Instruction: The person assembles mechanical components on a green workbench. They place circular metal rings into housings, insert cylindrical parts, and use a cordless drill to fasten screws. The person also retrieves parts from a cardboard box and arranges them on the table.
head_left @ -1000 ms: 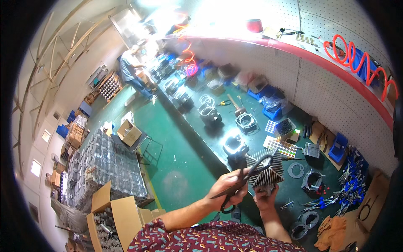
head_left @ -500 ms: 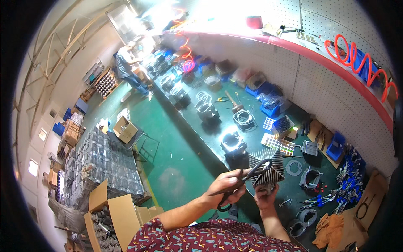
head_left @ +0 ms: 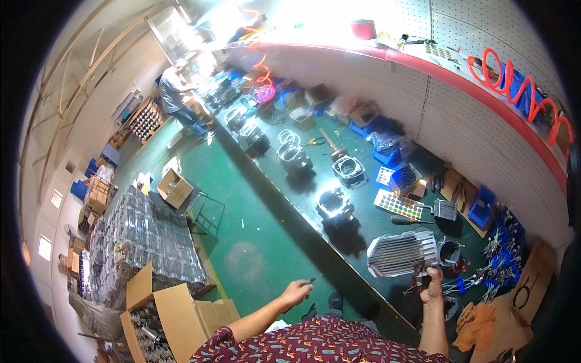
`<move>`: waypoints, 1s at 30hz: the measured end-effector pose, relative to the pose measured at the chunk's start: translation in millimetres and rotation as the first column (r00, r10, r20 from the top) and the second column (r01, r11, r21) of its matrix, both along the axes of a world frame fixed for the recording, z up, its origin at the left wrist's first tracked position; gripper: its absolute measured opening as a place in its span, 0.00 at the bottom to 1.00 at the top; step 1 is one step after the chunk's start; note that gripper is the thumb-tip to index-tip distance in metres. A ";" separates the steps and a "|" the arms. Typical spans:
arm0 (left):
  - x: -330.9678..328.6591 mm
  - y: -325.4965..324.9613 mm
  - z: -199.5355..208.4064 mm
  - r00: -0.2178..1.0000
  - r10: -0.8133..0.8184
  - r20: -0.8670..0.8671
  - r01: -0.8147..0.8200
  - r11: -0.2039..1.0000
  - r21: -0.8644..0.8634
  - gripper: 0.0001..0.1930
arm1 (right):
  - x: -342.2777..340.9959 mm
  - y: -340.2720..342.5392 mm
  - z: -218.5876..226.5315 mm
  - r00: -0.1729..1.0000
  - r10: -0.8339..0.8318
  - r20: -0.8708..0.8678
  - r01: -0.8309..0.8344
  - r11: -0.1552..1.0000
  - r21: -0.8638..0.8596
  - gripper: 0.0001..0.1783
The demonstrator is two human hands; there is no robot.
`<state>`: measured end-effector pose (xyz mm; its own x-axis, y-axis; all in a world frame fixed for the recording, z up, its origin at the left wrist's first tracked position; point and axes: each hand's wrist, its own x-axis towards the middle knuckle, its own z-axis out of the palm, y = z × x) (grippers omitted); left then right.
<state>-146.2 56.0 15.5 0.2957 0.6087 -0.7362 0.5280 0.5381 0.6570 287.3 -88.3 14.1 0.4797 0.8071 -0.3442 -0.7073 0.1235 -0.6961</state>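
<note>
My left hand (head_left: 296, 293) is closed over the floor beside the bench's front edge. A dark tip of the scissors (head_left: 311, 281) pokes out past the fingers; the rest is hidden. On the right, my right hand (head_left: 433, 285) grips the near end of a grey finned metal housing (head_left: 396, 253), thumb up. Its ribbed face is turned upward over the bench. Just beyond its right end sits a round metal ring part (head_left: 448, 252), partly covered. Past the housing's far side lies a dark-handled screwdriver (head_left: 405, 220).
Along the dark bench stand several round housings, one brightly lit (head_left: 333, 202). A sticker sheet (head_left: 397, 204), blue bins (head_left: 482, 209), blue-and-white wired parts (head_left: 502, 260) and orange gloves (head_left: 475, 327) lie rightward. An open carton (head_left: 178, 314) stands at lower left. Another person (head_left: 181, 100) works far off.
My left hand has drawn back left and down with the scissors, away from the housing. My right hand has moved right, and the housing now lies tilted with its broad ribbed face up.
</note>
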 end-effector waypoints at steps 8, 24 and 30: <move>-59.1 -4.8 -93.9 0.891 -0.403 -0.210 0.451 0.842 0.295 0.22 | 23.0 -17.0 -7.5 0.478 0.307 0.823 0.028 0.931 -0.364 0.24; -33.3 -36.6 -80.5 0.942 -0.269 -0.201 0.301 0.941 0.152 0.27 | -17.0 -9.7 19.9 0.251 0.289 0.924 0.174 0.925 -0.337 0.28; -55.5 -37.1 -92.4 0.949 -0.237 -0.206 0.267 0.955 0.132 0.28 | -3.4 7.4 -6.9 0.115 0.295 0.949 0.033 0.953 -0.300 0.36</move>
